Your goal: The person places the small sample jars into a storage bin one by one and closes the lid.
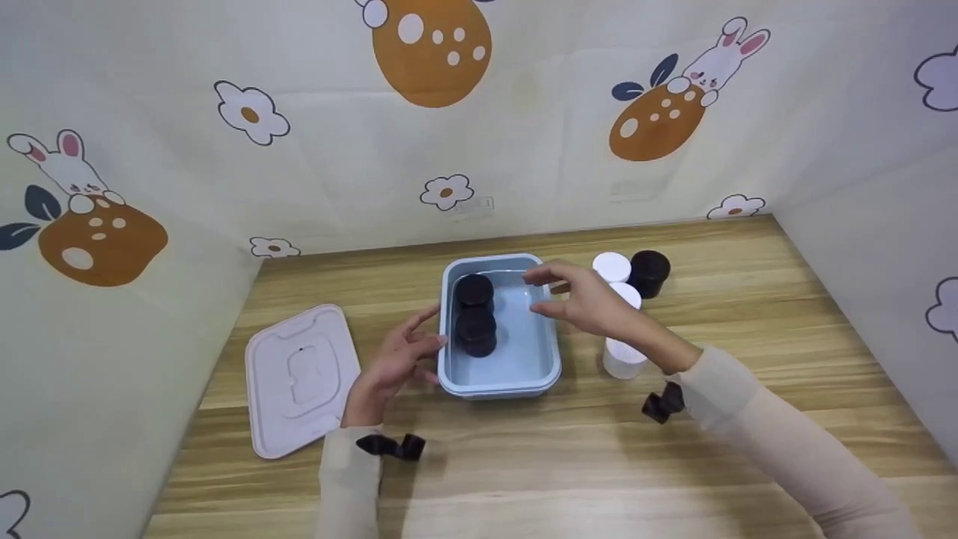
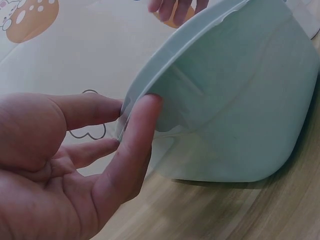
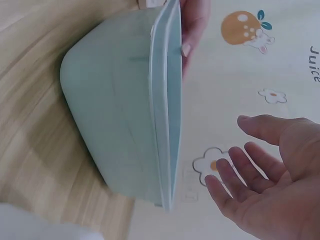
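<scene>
A light-brown wood-grain tabletop (image 1: 569, 471) spreads below the left fingers (image 1: 428, 346) and right fingers (image 1: 552, 274). Beyond both hangs a cream cloth backdrop (image 1: 344, 172). Straight ahead of the fingers it bears a small white flower print with an orange centre (image 1: 447, 192); past the right fingers, rightward, a white-and-pink rabbit print (image 1: 718, 67) leans over a white-spotted orange-brown fruit print (image 1: 650, 139).

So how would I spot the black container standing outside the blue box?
On the wooden table, find the open blue box. Just right of it stand white containers. The black container is beside the farthest one, the only dark piece in that group.
</scene>
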`<state>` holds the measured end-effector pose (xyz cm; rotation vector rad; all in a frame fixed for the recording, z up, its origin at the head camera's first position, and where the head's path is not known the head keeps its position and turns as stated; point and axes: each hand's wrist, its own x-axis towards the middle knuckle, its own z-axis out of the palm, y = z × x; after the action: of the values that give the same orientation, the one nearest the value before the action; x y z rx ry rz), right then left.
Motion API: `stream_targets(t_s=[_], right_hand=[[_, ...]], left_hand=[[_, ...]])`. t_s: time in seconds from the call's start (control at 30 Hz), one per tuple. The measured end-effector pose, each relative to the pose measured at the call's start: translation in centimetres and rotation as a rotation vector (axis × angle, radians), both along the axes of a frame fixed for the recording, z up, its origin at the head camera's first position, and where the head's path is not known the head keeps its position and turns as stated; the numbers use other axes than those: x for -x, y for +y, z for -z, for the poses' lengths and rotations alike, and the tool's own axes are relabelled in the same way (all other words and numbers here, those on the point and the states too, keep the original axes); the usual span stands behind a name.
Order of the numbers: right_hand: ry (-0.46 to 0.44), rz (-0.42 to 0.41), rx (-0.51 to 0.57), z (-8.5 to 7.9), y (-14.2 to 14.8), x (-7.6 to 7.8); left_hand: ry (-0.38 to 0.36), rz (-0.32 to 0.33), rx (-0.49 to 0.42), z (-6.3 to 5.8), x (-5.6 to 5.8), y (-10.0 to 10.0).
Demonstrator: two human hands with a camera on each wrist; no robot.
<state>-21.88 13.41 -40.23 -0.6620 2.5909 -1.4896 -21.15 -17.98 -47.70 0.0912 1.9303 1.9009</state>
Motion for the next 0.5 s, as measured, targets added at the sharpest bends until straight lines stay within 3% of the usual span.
stream_targets(t_s=[0.5], right_hand=[[0.029, 0.239, 0.070, -2.2, 8.8, -0.3]], left_hand=[[-0.002, 0.016, -0.012, 0.2, 0.1, 0.0]])
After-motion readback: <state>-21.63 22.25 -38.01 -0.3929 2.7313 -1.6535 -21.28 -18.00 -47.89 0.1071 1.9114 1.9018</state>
